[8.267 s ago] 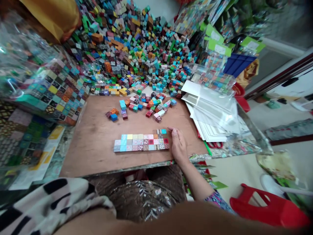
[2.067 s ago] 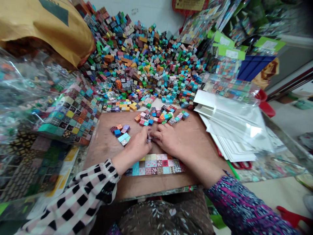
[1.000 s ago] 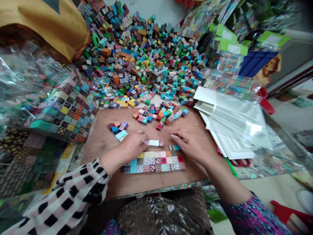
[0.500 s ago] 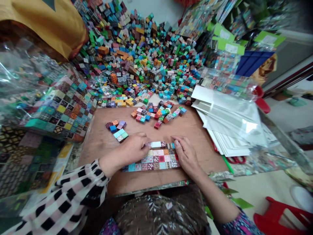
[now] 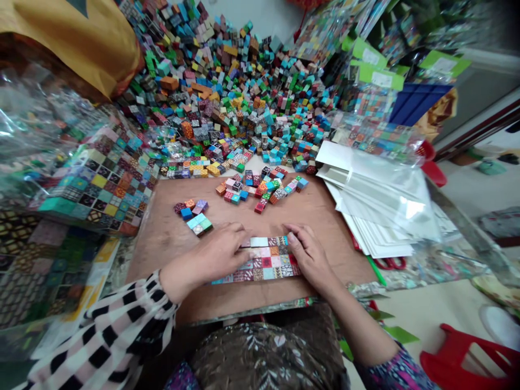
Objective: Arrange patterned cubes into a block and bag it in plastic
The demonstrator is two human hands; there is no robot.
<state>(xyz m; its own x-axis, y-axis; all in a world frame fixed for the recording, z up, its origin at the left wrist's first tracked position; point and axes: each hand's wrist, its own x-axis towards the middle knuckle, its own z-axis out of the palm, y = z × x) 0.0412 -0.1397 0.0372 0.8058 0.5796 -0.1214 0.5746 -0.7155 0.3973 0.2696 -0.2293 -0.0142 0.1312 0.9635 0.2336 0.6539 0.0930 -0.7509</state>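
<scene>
A flat rectangle of small patterned cubes (image 5: 264, 265), set in tight rows, lies on the brown board (image 5: 337, 265) in front of me. Along its far edge runs a row of cubes (image 5: 259, 241) with a long white-topped stretch. My left hand (image 5: 221, 250) is closed at the left end of that row, its fingers covering the cubes there. At the right end, my right hand (image 5: 311, 253) holds the cubes between thumb and curled fingers. Close to my left hand sits a small block of pale and green cubes (image 5: 200, 223).
Loose cubes (image 5: 264, 189) lie farther back on the board, before a large heap of cubes (image 5: 244, 97). White sheets and clear plastic sleeves (image 5: 374, 206) are stacked at right, near red-handled scissors (image 5: 390, 263). Wrapped cube packs (image 5: 109, 179) stand at left.
The far row has come nearer and now sits against the rectangle, where a gap showed before. My left hand has spread over more of the rectangle's left part.
</scene>
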